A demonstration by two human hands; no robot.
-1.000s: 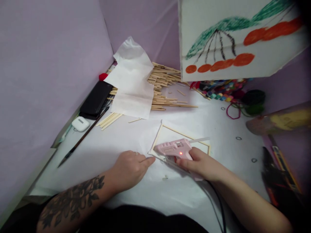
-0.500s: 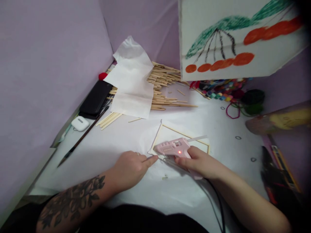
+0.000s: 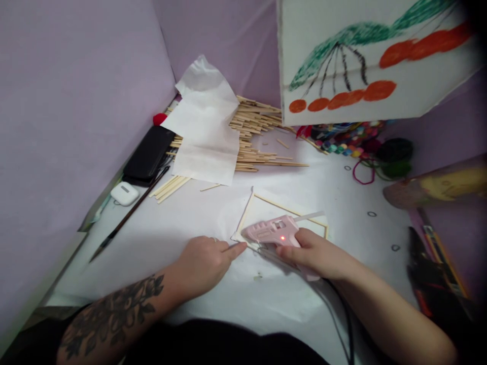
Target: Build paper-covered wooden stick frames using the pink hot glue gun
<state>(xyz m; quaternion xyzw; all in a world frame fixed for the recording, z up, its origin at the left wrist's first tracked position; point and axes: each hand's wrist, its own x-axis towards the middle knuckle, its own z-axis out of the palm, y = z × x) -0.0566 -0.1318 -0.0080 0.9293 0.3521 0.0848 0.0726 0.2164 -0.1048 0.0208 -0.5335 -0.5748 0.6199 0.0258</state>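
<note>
**Glue gun at the frame corner**

Right hand (image 3: 315, 253) grips pink glue gun (image 3: 272, 233), nozzle at near-left corner of stick frame (image 3: 247, 213) — left hand (image 3: 207, 261), forefinger out, pins that corner flat w/ fingertip, prob. to steady it. Loose sticks (image 3: 254, 137) lie beyond frame.

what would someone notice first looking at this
The pink glue gun in the right hand, its red light on, lies over the near corner of a stick frame mid-table, the left hand pointing at that corner. At the back lies a heap of wooden sticks, beside a cherry painting.
</note>
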